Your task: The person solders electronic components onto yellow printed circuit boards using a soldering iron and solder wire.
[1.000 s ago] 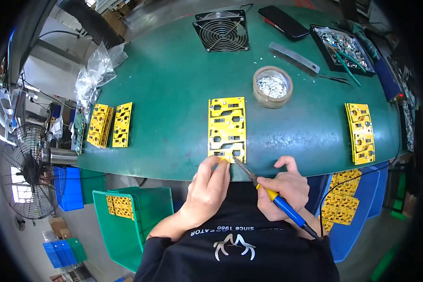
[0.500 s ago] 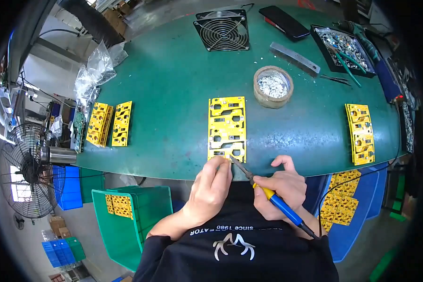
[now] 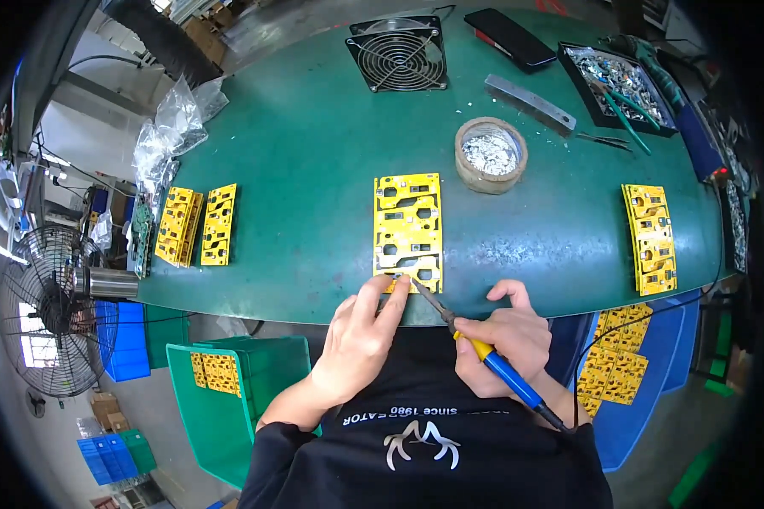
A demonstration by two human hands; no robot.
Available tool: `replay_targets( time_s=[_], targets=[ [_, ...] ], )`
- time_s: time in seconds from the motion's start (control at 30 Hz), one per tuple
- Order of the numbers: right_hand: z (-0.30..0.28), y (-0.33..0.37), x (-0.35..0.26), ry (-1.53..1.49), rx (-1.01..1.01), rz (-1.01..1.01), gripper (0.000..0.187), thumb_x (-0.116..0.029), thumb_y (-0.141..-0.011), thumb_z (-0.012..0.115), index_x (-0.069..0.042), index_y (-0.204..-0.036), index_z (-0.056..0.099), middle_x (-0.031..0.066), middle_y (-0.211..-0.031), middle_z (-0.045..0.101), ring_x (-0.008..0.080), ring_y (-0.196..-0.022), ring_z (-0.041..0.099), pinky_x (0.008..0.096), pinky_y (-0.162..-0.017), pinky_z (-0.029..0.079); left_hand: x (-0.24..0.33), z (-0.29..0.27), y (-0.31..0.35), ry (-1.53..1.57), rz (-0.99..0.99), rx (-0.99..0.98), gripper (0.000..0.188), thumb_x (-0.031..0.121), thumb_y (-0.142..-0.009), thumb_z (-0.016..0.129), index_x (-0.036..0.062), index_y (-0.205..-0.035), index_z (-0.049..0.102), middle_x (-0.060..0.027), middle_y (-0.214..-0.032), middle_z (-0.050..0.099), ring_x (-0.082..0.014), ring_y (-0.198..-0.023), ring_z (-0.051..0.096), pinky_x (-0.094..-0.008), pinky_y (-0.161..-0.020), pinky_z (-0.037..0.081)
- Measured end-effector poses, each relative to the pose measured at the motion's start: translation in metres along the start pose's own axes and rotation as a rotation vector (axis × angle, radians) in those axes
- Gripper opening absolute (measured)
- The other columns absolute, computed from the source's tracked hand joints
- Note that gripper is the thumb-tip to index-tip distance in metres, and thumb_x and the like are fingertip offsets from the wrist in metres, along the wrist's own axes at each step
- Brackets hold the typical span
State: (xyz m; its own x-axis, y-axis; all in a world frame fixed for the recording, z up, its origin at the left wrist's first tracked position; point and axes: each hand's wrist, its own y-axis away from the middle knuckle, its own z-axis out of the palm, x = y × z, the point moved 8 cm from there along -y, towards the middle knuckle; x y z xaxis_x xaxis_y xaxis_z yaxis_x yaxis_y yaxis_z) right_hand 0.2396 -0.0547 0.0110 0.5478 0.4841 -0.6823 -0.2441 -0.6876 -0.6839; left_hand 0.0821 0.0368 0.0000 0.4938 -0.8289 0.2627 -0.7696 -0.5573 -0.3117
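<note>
A yellow circuit board [image 3: 407, 223] with cut-outs and small dark parts lies lengthwise on the green table before me. My left hand [image 3: 358, 341] has its fingertips pressed on the board's near end; its thumb is mostly hidden, as is anything small under the fingertips. In my right hand [image 3: 509, 348] is a soldering iron [image 3: 514, 379] with a blue and yellow handle, held like a pen, index finger raised off it. Its metal tip points up and left to the board's near end, close beside my left fingertips. Whether the tip touches is too small to tell.
Yellow boards stand at left [image 3: 219, 225] and right [image 3: 651, 239]. Beyond the board are a round solder-scrap pot [image 3: 490, 182], a small fan [image 3: 398, 58], a metal bar [image 3: 530, 105] and a parts tray [image 3: 575, 76]. Below the table edge are a green bin [image 3: 204, 433] and blue bin [image 3: 632, 437].
My left fingers have shifted slightly left and up onto the board, with the fingertips now spread a little apart. The soldering iron stays almost in place, its tip still at the board's near end.
</note>
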Motion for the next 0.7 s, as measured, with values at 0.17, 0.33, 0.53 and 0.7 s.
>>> replay_targets(
  time_s=[0.17, 0.33, 0.53, 0.7],
  targets=[
    [0.001, 0.002, -0.004, 0.026, -0.023, 0.000, 0.026, 0.004, -0.066, 0.077, -0.002, -0.091, 0.076, 0.0027, -0.060, 0.063, 0.0172, -0.047, 0.059, 0.0426, -0.082, 0.054, 0.004, 0.000, -0.001, -0.041, 0.040, -0.033, 0.065, -0.013, -0.074, 0.064, 0.0009, -0.138, 0.066, -0.0138, -0.117, 0.062, -0.0280, -0.082, 0.065, -0.0396, -0.073, 0.057],
    [0.002, 0.003, -0.005, 0.017, -0.003, -0.027, 0.027, 0.003, -0.065, 0.077, -0.003, -0.091, 0.076, 0.0028, -0.060, 0.063, 0.0169, -0.046, 0.058, 0.0428, -0.082, 0.054, 0.004, 0.000, -0.002, -0.039, 0.039, -0.044, 0.064, -0.014, -0.076, 0.064, 0.0005, -0.137, 0.066, -0.0139, -0.115, 0.063, -0.0299, -0.087, 0.067, -0.0403, -0.075, 0.058],
    [-0.006, 0.003, -0.002, 0.020, 0.021, -0.017, 0.027, 0.004, -0.066, 0.077, -0.003, -0.091, 0.076, 0.0022, -0.059, 0.061, 0.0164, -0.045, 0.054, 0.0431, -0.081, 0.054, 0.003, -0.001, -0.003, -0.031, 0.034, -0.048, 0.064, -0.014, -0.075, 0.064, 0.0010, -0.137, 0.065, -0.0131, -0.114, 0.063, -0.0304, -0.088, 0.067, -0.0403, -0.076, 0.058],
    [-0.014, 0.003, 0.000, 0.030, 0.062, -0.019, 0.026, 0.004, -0.068, 0.077, -0.002, -0.093, 0.075, 0.0019, -0.059, 0.062, 0.0165, -0.045, 0.054, 0.0433, -0.081, 0.054, 0.008, 0.000, -0.003, -0.039, 0.019, -0.068, 0.051, -0.008, -0.083, 0.070, 0.0006, -0.132, 0.068, -0.0118, -0.110, 0.064, -0.0294, -0.086, 0.068, -0.0398, -0.073, 0.058]
  ],
)
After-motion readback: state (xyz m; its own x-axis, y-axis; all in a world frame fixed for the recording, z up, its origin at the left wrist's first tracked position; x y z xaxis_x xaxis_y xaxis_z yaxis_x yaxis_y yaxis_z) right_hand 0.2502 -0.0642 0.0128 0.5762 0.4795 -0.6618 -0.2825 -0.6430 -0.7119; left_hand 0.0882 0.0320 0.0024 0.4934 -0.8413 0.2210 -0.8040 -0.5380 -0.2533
